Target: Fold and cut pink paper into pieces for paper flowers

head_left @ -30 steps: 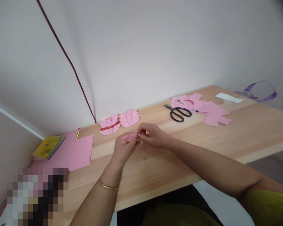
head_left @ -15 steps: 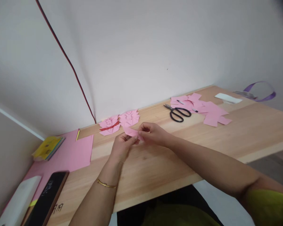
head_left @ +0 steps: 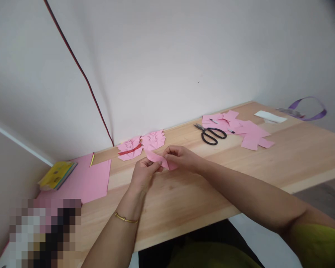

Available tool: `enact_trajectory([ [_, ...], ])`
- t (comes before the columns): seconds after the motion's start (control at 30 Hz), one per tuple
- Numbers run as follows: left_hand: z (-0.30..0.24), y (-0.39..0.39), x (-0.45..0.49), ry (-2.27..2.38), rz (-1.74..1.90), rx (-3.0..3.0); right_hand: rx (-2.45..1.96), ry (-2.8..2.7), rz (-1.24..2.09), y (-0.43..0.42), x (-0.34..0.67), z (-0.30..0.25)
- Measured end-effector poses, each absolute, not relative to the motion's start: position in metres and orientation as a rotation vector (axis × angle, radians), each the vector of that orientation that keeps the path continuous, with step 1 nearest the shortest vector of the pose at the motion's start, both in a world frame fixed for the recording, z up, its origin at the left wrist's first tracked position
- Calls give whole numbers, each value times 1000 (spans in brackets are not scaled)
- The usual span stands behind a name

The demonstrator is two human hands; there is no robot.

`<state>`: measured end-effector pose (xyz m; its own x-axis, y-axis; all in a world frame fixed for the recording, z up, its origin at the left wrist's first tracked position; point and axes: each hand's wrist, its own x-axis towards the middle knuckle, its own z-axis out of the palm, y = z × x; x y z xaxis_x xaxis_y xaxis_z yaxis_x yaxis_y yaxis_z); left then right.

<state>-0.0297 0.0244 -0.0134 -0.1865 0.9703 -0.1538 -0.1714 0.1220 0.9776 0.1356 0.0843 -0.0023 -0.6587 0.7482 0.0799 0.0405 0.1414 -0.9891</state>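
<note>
A small piece of pink paper (head_left: 158, 157), bent along a fold, is held up just above the wooden table (head_left: 178, 208). My left hand (head_left: 145, 169) pinches its lower left side between thumb and fingers. At its right side, my right hand (head_left: 181, 158) has thumb and forefinger closed on the same paper. Behind my hands, near the wall, lie two clusters of folded pink paper shapes (head_left: 153, 139), one of them with a red strip (head_left: 130, 150) across it.
Black-handled scissors (head_left: 210, 134) lie right of my hands, beside pink paper scraps (head_left: 251, 132) with small markers on them. A white strip (head_left: 270, 116) is farther right. Pink sheets (head_left: 92, 182) lie on the left under a yellow packet (head_left: 57, 174). The near left corner is pixelated.
The pink paper has turned a little between my hands, and more of its folded face shows. Both hands stay in nearly the same place.
</note>
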Motion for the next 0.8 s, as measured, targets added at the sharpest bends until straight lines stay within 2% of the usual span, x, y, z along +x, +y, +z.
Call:
enact_trajectory([
  [0.8,-17,25,-30,1178,1314,911,-692,-2096,1132,84,133,-6],
])
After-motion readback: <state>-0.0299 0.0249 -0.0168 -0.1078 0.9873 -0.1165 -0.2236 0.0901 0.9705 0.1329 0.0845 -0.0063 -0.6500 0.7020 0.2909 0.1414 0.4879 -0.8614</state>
